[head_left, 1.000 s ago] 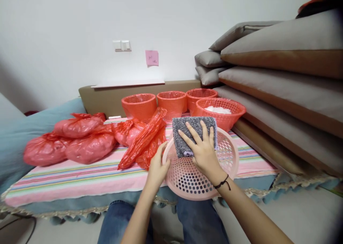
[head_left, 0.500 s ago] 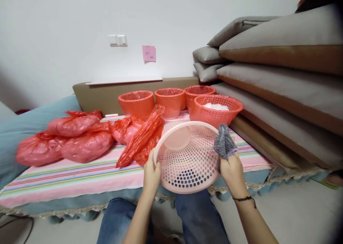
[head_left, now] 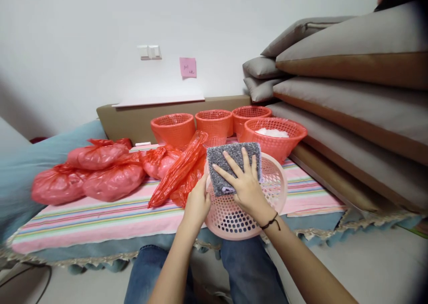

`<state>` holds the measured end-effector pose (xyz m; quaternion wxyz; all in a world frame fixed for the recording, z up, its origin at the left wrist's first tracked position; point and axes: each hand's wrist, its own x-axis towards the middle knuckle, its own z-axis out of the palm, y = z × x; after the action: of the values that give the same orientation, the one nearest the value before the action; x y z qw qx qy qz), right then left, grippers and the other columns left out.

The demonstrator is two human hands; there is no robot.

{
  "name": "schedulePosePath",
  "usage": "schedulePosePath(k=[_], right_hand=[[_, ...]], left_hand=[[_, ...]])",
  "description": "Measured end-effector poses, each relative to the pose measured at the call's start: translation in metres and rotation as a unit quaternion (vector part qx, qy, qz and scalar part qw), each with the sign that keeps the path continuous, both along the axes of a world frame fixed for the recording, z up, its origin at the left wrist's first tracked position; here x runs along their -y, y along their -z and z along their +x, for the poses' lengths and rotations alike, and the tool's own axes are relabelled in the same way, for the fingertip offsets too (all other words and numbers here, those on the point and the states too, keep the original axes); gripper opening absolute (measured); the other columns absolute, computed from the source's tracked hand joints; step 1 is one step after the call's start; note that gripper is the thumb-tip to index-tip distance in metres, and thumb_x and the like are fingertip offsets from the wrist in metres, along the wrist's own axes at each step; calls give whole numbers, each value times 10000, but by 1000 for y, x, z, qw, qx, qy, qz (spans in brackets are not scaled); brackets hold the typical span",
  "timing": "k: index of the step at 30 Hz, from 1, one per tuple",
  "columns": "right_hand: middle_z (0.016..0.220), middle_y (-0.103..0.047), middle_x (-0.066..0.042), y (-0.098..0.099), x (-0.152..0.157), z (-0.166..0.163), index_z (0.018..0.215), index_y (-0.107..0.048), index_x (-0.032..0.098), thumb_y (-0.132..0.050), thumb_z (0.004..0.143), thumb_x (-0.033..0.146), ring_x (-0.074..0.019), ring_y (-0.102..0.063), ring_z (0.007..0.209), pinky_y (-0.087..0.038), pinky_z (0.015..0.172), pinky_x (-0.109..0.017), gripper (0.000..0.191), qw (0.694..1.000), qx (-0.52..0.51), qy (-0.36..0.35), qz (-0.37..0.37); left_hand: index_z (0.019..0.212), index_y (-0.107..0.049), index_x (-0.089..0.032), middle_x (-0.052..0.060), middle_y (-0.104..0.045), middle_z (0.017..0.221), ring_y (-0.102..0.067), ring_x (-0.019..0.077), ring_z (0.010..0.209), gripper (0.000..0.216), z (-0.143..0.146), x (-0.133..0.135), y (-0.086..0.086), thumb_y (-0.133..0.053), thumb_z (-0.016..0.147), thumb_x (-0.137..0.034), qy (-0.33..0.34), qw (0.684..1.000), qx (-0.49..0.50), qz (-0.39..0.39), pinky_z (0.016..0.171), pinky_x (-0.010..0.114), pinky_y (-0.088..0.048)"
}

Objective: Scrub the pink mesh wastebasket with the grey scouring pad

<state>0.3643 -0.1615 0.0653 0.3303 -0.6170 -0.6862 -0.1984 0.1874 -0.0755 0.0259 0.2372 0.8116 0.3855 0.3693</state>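
The right hand (head_left: 245,186) lies flat with fingers spread and extended, palm pressed onto a grey, coarse-textured rectangular cloth pad (head_left: 230,166); nothing is pinched between the fingers, and the pad is held only by downward pressure against the upper rim and inner wall of a pale pink, round, perforated plastic basket (head_left: 234,215). A thin black cord bracelet (head_left: 271,223) circles the right wrist. The left hand (head_left: 197,203) is closed around the left rim of the same basket, fingers curled over the edge, steadying it. The basket is tilted toward the camera, its open side facing the person, resting at the front edge of a surface covered by a pink, multicolour-striped fabric sheet (head_left: 100,221), above the person's blue denim-clad knees (head_left: 254,273). The basket wall is a rigid lattice of round holes. Just left of the basket, an elongated translucent red plastic bag (head_left: 179,170) lies on the sheet; further left, several knotted, filled red plastic bags (head_left: 100,172) sit together, glossy and wrinkled. Behind the basket stand four orange-red mesh plastic baskets (head_left: 214,125); the nearest one holds white material (head_left: 272,133). Grey and brown upholstered cushions (head_left: 351,99) are stacked to the right.
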Motion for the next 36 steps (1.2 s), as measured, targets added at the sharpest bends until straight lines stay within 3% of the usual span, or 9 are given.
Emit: schedulePosePath(k=[3,9,13,16,18,21,26,30,36], right_hand=[[1668,-163,85,-3,-9,-8,1517,-373,408,-489,698,-10,-376,78,1524,-78,1178,-707,927,999,41,13,-5],[1637,-267,-89,36,3,45,1552,-334,230,-462,726,52,-372,-300,1450,-294,1144,-639,854,970,-132,188,81],[1562,-383,-149,81,26,61,1535,-357,132,-444,773,95,-314,-384,1413,-353,1157,-522,767,952,-225,180,102],[1559,-388,-128,96,34,59,1522,-389,149,-424,801,112,-302,-352,1433,-312,1184,-526,723,954,-230,162,104],[1577,-359,-136,85,32,54,1531,-374,148,-425,787,98,-327,-331,1441,-302,1177,-566,748,957,-213,169,104],[1636,-247,-127,45,19,40,1560,-317,191,-458,741,64,-408,-251,1462,-246,1139,-693,841,968,-142,191,79],[1668,-182,30,-15,-6,2,1536,-338,394,-491,736,5,-412,-52,1513,-114,1165,-717,902,996,73,48,-17],[1676,-153,2,-17,-12,-12,1550,-314,382,-508,751,-10,-430,-57,1507,-134,1171,-700,910,995,91,44,-27],[1689,-14,15,-2,-6,4,1589,-150,389,-525,745,7,-450,-44,1507,-195,1134,-741,999,994,27,108,2]], left_hand=[[1403,-500,-138,155,-610,1393,-589,283,1280,681,-2,-1,-2,-456,734,-21,-5,1000,1,8,1099,470,-440],[1352,-529,-137,134,-661,1319,-632,261,1214,633,-17,0,4,-447,734,-30,-14,999,29,2,1073,433,-463],[1345,-531,-146,124,-676,1293,-642,253,1198,617,-19,3,5,-442,744,-41,-13,999,33,-4,1057,415,-478],[1362,-515,-122,146,-668,1303,-638,260,1207,607,-20,4,4,-435,764,-53,-10,1000,15,-19,1058,421,-476],[1389,-492,-121,155,-639,1349,-618,264,1242,626,-20,4,2,-430,769,-53,-4,1000,1,-23,1072,430,-464],[1426,-461,-136,157,-589,1418,-584,276,1288,663,-16,4,0,-447,767,-55,3,1000,-19,-15,1094,452,-444],[1414,-483,-128,168,-594,1406,-573,286,1298,671,-10,-2,-4,-466,748,-47,0,1000,-15,1,1115,460,-422],[1386,-488,-162,149,-575,1421,-546,268,1323,598,-15,-1,13,-508,790,-118,18,998,67,-4,1137,455,-398],[1398,-391,-187,150,-571,1378,-589,244,1265,623,4,36,77,-586,808,-235,-42,965,224,-131,1038,390,-499]])
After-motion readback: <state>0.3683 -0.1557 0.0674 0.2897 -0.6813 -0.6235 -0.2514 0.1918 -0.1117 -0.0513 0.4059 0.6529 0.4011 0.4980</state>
